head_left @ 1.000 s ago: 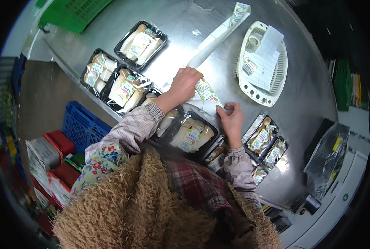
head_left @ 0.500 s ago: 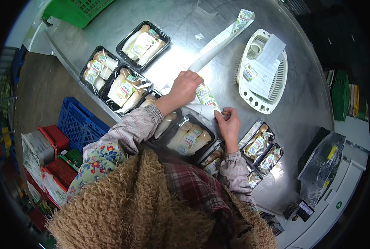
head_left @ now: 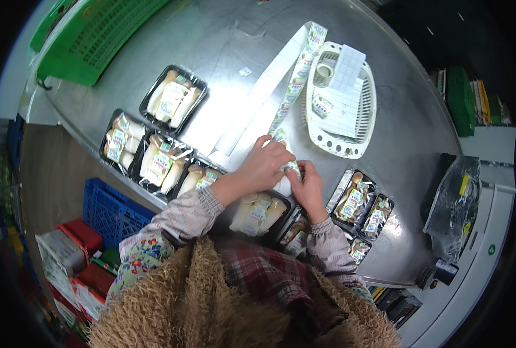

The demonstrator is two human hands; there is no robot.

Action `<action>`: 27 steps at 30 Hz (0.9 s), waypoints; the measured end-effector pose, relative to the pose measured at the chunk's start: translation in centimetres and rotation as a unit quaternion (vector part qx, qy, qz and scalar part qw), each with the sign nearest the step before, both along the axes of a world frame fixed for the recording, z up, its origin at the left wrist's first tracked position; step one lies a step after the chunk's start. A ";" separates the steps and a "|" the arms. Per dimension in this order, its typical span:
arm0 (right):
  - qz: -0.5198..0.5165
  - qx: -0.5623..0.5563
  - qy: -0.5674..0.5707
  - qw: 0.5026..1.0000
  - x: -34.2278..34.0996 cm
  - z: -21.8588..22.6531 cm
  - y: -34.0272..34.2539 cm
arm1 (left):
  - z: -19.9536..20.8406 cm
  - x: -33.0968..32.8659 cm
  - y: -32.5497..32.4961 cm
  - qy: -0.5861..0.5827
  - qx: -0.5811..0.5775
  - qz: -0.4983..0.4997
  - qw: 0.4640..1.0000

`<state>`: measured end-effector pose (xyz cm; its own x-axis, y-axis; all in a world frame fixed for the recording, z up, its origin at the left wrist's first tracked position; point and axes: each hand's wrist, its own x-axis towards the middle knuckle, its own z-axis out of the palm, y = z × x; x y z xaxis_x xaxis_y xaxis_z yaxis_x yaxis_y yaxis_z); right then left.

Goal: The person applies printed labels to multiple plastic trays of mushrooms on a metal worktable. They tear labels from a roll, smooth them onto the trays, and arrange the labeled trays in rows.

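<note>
My left hand has its fingers closed on a long strip of printed labels, which loops away over the steel table. Close beside it, my right hand pinches the near end of the same strip between thumb and fingers. Just below the hands sits a black tray of thick white mushrooms, film-wrapped and labelled. More such packs, including a mushroom tray at the back, stand to the left. By my right forearm lie smaller packs of brown-capped mushrooms; one is partly hidden by the sleeve.
A white slotted basket holding label sheets and a roll stands beyond my right hand. A green crate occupies the far left. Beside the table's left edge are a blue crate and red crates. Clear plastic film hangs at the right.
My hands have come closer together on the strip. More of its printed side now shows, running up to the far bend. The whole view has shifted slightly.
</note>
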<state>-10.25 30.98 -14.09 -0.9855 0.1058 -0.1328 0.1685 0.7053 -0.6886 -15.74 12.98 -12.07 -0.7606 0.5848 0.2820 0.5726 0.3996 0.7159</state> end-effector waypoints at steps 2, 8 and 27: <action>0.046 0.026 0.040 0.998 -0.5 2.8 0.0 | 0.9 -0.2 -0.2 -0.007 0.022 -0.003 1.000; 0.005 0.000 0.202 0.979 -10.1 8.3 3.2 | 1.3 -1.7 -1.6 -0.024 0.043 0.058 0.997; 0.076 0.255 0.068 0.962 -22.5 3.5 5.9 | 1.3 -3.1 -0.8 -0.118 0.055 0.151 0.980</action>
